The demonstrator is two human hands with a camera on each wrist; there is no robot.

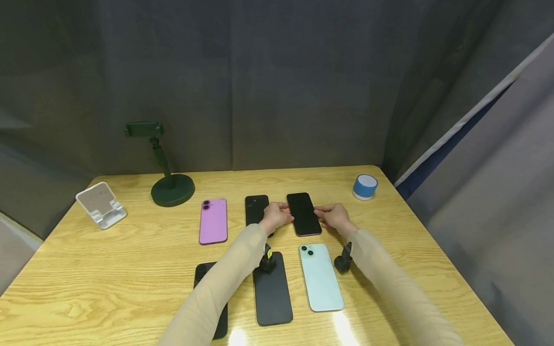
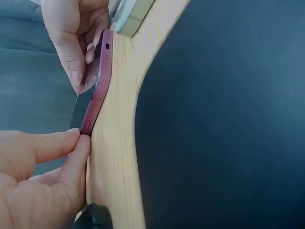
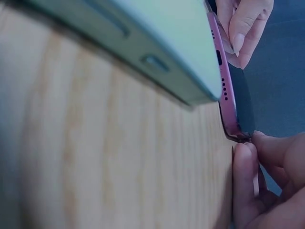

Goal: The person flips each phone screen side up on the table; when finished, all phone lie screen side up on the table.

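A smartphone with a pink frame (image 1: 305, 214) lies dark screen up at the back of the table, between my two hands. My left hand (image 1: 277, 216) pinches its left edge between thumb and fingertips. On the opposite edge, my right hand (image 1: 334, 217) pinches it the same way. The left wrist view shows the pink bottom edge (image 2: 101, 88) with its charging port, close to the tabletop. In the right wrist view, the thumb and finger of the right hand (image 3: 279, 179) meet at a corner of the pink phone (image 3: 228, 90). A black phone (image 1: 256, 207) is partly covered by my left hand.
Nearer lie a mint phone (image 1: 321, 278), a dark grey phone (image 1: 272, 298) and a black phone (image 1: 222, 322) partly under my left sleeve. A lilac phone (image 1: 213, 222), green stand (image 1: 172, 190), white folding stand (image 1: 101, 204) and blue-white cylinder (image 1: 364, 187) also stand or lie around.
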